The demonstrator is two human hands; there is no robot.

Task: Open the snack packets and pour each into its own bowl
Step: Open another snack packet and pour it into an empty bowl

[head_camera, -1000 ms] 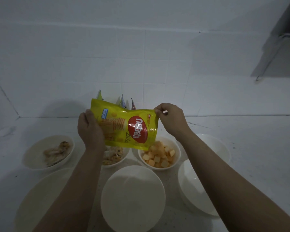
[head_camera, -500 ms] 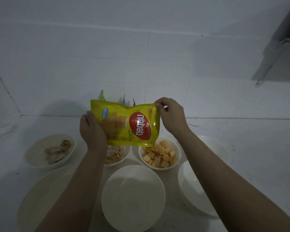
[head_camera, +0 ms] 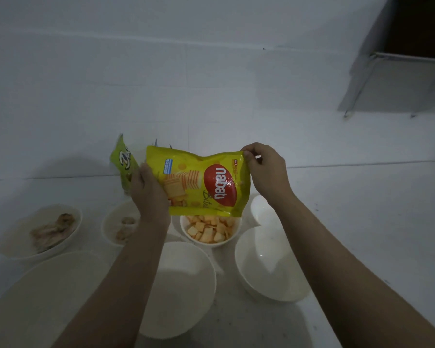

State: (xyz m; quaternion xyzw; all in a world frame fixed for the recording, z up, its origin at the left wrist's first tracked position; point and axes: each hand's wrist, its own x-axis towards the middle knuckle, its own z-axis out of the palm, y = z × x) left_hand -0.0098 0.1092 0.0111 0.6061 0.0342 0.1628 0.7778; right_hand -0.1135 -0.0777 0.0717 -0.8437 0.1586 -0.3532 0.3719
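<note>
I hold a yellow Nabati snack packet (head_camera: 199,182) sideways in the air above the bowls. My left hand (head_camera: 150,194) grips its lower left side, and my right hand (head_camera: 265,169) pinches its upper right corner. Directly below the packet stands a white bowl of orange wafer squares (head_camera: 210,232). An empty white bowl (head_camera: 181,285) sits nearer to me, between my forearms. Behind my left hand, a green packet (head_camera: 123,162) leans against the wall, partly hidden.
A bowl of brownish snacks (head_camera: 42,232) stands at the left, another bowl with snacks (head_camera: 118,227) behind my left wrist. Empty white bowls sit at the right (head_camera: 266,267), back right (head_camera: 260,209) and near left (head_camera: 40,297). A dark box (head_camera: 412,28) hangs at top right.
The packet has stayed in both hands with little movement. My view has shifted right, so the green packet now shows to the left of the yellow one.
</note>
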